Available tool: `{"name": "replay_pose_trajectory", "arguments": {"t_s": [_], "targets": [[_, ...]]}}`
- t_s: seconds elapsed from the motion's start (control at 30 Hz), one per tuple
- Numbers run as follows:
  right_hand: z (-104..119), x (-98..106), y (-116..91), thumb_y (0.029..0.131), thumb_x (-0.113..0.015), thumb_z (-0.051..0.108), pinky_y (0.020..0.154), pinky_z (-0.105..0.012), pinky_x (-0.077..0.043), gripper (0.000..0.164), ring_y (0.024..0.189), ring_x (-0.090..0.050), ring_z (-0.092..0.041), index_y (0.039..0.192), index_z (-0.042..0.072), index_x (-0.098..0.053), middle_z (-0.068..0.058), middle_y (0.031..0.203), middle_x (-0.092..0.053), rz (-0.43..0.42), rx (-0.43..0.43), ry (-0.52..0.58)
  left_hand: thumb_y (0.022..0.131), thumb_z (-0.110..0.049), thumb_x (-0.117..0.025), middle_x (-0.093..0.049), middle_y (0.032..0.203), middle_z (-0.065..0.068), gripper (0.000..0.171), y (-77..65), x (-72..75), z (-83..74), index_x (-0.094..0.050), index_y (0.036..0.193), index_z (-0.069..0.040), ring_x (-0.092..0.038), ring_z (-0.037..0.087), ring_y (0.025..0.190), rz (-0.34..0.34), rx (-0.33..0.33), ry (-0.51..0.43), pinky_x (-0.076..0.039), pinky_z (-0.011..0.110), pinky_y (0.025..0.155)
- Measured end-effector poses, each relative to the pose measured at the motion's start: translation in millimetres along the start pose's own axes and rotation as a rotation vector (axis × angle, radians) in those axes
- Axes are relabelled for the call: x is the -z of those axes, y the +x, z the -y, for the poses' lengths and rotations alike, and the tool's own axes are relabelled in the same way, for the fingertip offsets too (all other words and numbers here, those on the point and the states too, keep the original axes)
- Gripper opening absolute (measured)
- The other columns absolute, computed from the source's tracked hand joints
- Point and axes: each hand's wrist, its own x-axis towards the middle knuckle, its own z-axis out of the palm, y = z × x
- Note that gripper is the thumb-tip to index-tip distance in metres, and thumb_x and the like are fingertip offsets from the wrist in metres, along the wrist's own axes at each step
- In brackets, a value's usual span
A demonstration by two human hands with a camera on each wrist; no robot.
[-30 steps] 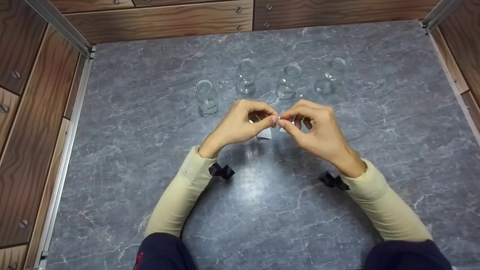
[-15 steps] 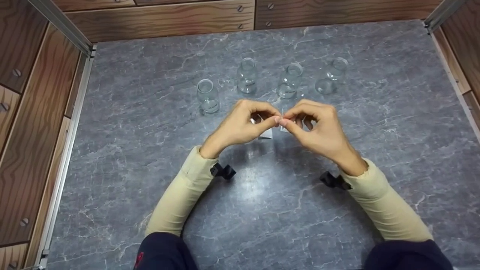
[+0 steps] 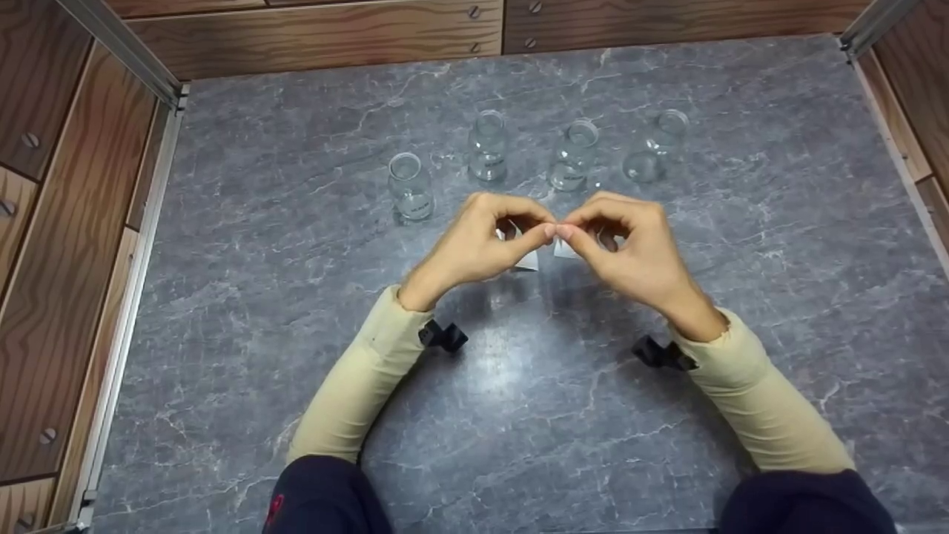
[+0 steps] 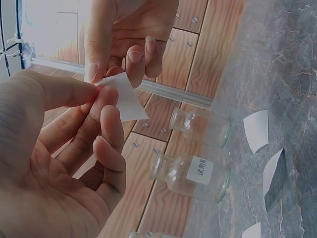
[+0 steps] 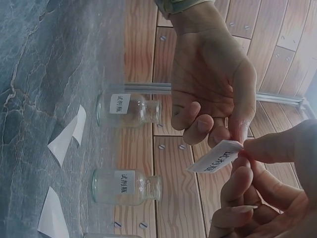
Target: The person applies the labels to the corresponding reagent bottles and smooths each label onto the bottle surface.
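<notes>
Held up between both hands is a small white paper label (image 5: 214, 158) with handwritten characters, its corner at the meeting fingertips. My left hand (image 3: 493, 241) pinches it with thumb and index finger. Opposite, the thumb and index finger of my right hand (image 3: 630, 248) pinch the same corner, fingertips touching the left ones. From the left wrist view, the blank face of the label hangs below the fingers. Behind the hands, a glass bottle (image 3: 571, 157) stands upright with a written label; a bottle to the far right (image 3: 656, 148) shows no label.
Two more labelled glass bottles stand at the left, one nearer (image 3: 410, 189) and one farther back (image 3: 487, 148). Curled white paper scraps (image 4: 256, 131) lie on the grey marbled tabletop (image 3: 489, 423) beneath the hands. Wood-patterned walls (image 3: 334, 37) border the table.
Both hands stay joined at the fingertips, with only a small shift of the right thumb and fingers. The bottles and paper scraps stay in place.
</notes>
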Motion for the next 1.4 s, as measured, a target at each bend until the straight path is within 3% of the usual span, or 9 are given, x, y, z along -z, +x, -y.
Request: {"name": "replay_pose_trajectory", "arguments": {"t_s": [0.27, 0.67, 1.4], "targets": [[-1, 1, 0, 0.094, -0.079, 0.002, 0.05, -0.018, -0.043, 0.005, 0.059, -0.052, -0.011, 0.092, -0.002, -0.079, 0.0, 0.08, -0.072, -0.018, -0.049, 0.018, 0.101, -0.015, -0.072, -0.08, 0.09, 0.003, 0.014, 0.3, -0.6, 1.5, -0.083, 0.104, -0.007, -0.062, 0.007, 0.069, -0.021, -0.014, -0.025, -0.052, 0.023, 0.063], [0, 4, -1, 0.091, -0.076, -0.005, 0.052, -0.019, -0.041, 0.005, 0.06, -0.05, -0.011, 0.093, -0.002, -0.079, -0.001, 0.078, -0.069, -0.044, -0.063, 0.062, 0.101, -0.012, -0.071, -0.08, 0.089, 0.004, 0.013, 0.1, 2.4, 0.7, -0.082, 0.103, -0.005, -0.065, 0.008, 0.072, -0.05, 0.003, -0.046, -0.051, 0.022, 0.063], [0, 12, 3, 0.093, -0.074, -0.001, 0.053, -0.018, -0.044, 0.006, 0.061, -0.053, -0.011, 0.093, -0.006, -0.077, 0.0, 0.08, -0.07, -0.057, -0.054, 0.05, 0.099, -0.01, -0.072, -0.079, 0.087, 0.005, 0.012, -0.4, 9.8, 3.9, -0.082, 0.102, -0.005, -0.063, 0.007, 0.071, -0.102, -0.007, -0.051, -0.05, 0.022, 0.062]]}}
